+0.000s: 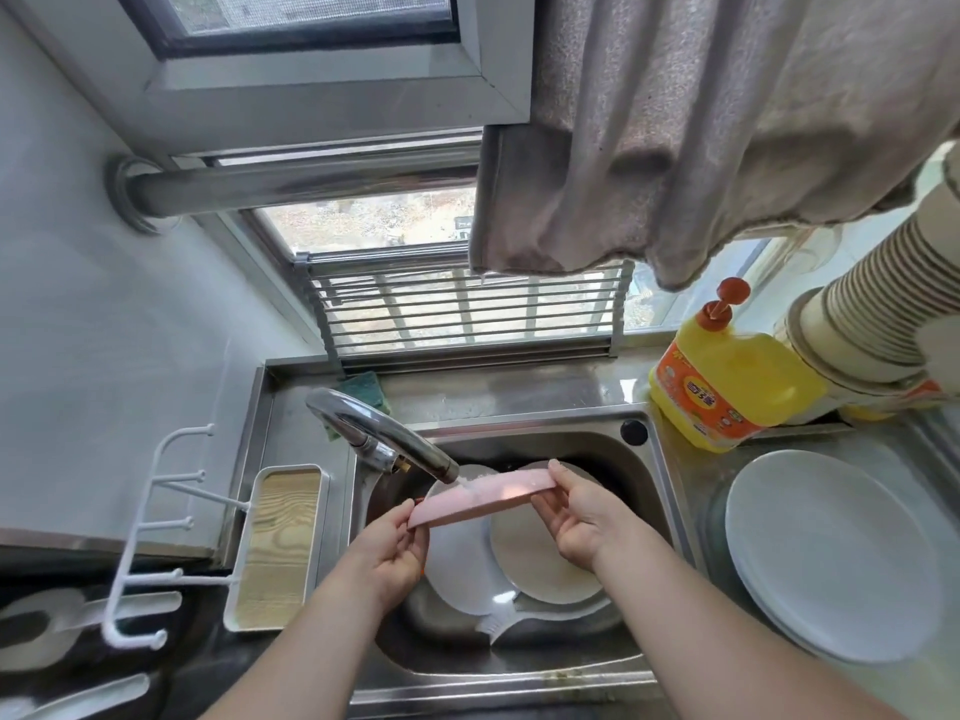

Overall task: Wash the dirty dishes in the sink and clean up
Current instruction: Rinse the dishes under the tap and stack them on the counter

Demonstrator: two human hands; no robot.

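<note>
**Inspector:** Status of the wash?

**Assistant:** In progress. A pink tray (478, 498) is held at frame centre, under the tap (384, 439), with water running onto its upper face. The left hand (392, 556) pinches its lower-left end between thumb and curled fingers; the right hand (576, 517) grips its right end the same way.

**Inspector:** Done so far?

**Assistant:** A stack of white plates (831, 553) sits on the counter at right of frame. They look clean, so I judge them finished, though I cannot confirm it.

**Inspector:** Outstanding?

**Assistant:** Two plates (540, 558) lie in the sink (519, 662) below the tray, the right one with a brownish film. A white utensil (498, 623) lies at their lower edge. The tray itself is not yet set aside. Clean-up of the sink appears not yet begun.

**Inspector:** Supplies?

**Assistant:** Yellow detergent (727, 387) at right, behind the sink; a green sponge (361, 389) behind the tap, untouched.

**Inspector:** Limits of view?

**Assistant:** The tray and both hands cover parts of the plates, so further items beneath cannot be ruled out. The underside of the tray is unseen. The utensil's type is unclear. Items at lower left of frame are cut off.
</note>
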